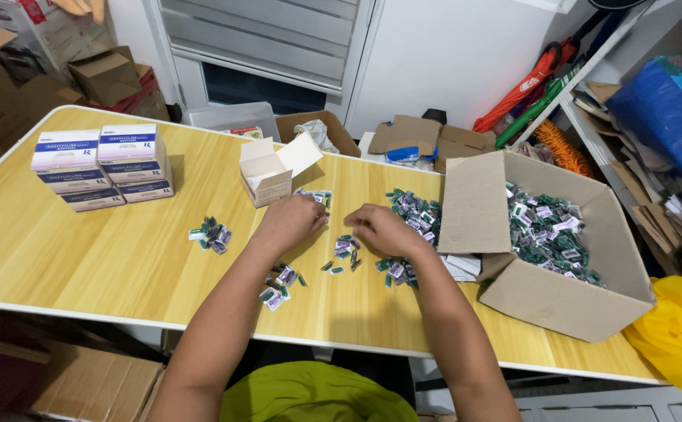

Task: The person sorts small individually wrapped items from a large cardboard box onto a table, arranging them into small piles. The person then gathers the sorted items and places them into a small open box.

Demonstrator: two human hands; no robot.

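My left hand [294, 220] and right hand [384, 228] rest palm-down among small green-and-purple blister strips [346, 250] scattered across the yellow wood-grain table [83, 250], between a small open white carton [272, 173] and a large brown cardboard box [560, 293] of more strips.

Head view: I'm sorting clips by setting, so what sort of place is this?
Probably a home storeroom used for packing. A wooden folding table holds stacked white boxes, a cardboard box of small green packets, and cluttered shelves stand beside it.
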